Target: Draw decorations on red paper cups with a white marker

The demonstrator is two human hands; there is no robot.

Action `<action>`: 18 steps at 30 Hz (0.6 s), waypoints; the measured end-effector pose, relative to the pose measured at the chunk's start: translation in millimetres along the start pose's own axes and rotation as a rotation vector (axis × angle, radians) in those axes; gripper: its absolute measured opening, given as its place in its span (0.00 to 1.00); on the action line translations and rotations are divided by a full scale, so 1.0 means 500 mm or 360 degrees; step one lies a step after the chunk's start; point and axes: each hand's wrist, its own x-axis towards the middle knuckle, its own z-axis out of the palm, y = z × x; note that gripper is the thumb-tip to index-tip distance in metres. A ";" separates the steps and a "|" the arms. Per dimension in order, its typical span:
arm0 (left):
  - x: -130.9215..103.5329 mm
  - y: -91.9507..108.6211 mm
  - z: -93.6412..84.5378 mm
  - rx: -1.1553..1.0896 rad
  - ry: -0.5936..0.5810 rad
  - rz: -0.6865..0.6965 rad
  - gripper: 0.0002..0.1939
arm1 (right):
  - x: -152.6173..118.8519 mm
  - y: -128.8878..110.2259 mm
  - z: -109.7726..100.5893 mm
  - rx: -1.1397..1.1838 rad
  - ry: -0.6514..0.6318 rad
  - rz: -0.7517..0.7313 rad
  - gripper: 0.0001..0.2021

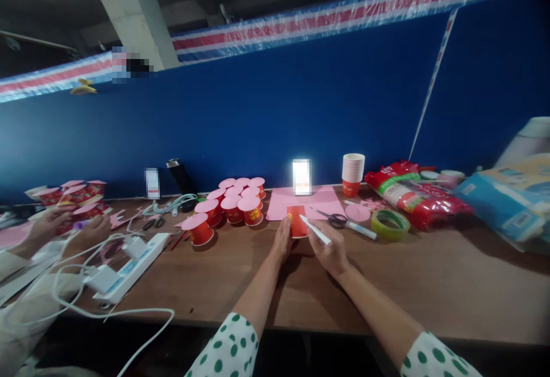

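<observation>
A red paper cup (298,222) is held on its left side by my left hand (282,237), whose fingers wrap round its edge. My right hand (330,246) grips a white marker (317,231), its tip at the right side of the cup. Behind them lies a pink sheet (275,202) with a lit phone (301,177) standing on it. Scissors (337,220), another marker (361,230), a pink paper disc (357,212) and a roll of yellow-green tape (390,226) are to the right of my right hand.
Several red cups with pink tops (232,208) stand left. Stacked cups (353,173) and a red package (423,196) are at the back right. A power strip (133,271) with white cables lies left, near another person's hands (92,232).
</observation>
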 end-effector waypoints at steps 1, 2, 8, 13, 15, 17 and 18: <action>0.001 -0.001 -0.001 -0.0008 -0.0008 0.0022 0.29 | 0.000 0.000 0.000 0.0002 -0.0001 -0.0002 0.10; 0.002 -0.003 -0.001 -0.0010 -0.0012 0.0031 0.28 | 0.000 0.000 0.000 0.0002 0.0000 -0.0002 0.10; 0.000 -0.004 -0.003 0.0080 0.0013 -0.0044 0.28 | 0.002 -0.001 0.000 -0.0007 0.0006 0.0020 0.11; -0.004 0.003 -0.001 0.0150 0.0065 -0.0065 0.29 | 0.004 -0.003 0.000 -0.0009 0.0000 0.0016 0.11; -0.006 0.009 0.001 0.0171 0.0079 -0.0035 0.28 | 0.003 -0.002 0.001 -0.0026 -0.0009 0.0006 0.11; -0.008 0.014 0.003 0.0183 0.0085 -0.0019 0.27 | 0.001 0.002 0.002 -0.0052 -0.0019 -0.0008 0.11; -0.009 0.015 0.003 0.0182 0.0086 -0.0016 0.27 | -0.001 0.003 0.003 -0.0059 -0.0021 -0.0015 0.11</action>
